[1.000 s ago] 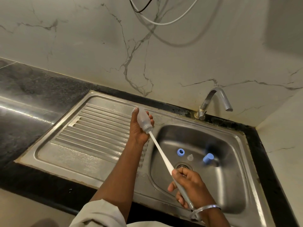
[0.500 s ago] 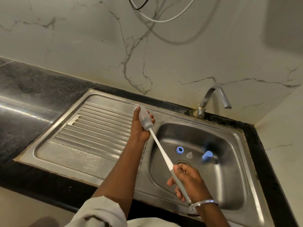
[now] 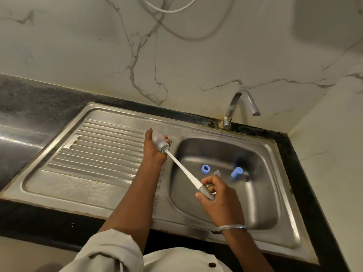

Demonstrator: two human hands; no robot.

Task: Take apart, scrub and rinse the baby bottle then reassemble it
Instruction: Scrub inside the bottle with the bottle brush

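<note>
Sink bowl [image 3: 261, 193]: a steel basin set in the dark table [image 3: 29, 114], with rounded walls and a raised rim all round.
Bowl contents: a blue ring [image 3: 205, 169], a clear teat [image 3: 217, 172] and a blue cap [image 3: 237, 173] lie in a row on the bowl floor, apart from one another; the teat sits just behind the right grip's fingers.
Baby bottle [image 3: 158, 141]: held tilted above the steel strip just left of the bowl's left rim, mouth pointing toward the bowl.
Left grip [image 3: 155, 152]: wrapped round the bottle body, thumb along its far side.
Bottle brush [image 3: 182, 167]: its grey head is inside the bottle mouth, and its white shaft slants across the bowl's left rim.
Right grip [image 3: 220, 201]: fingers curled round the brush's grey handle end, above the bowl's front-left part.
Drainboard [image 3: 98, 150]: a ribbed, flat tray left of the bowl.
Tap [image 3: 242, 107]: stands behind the bowl's back rim, well apart from both grips.
</note>
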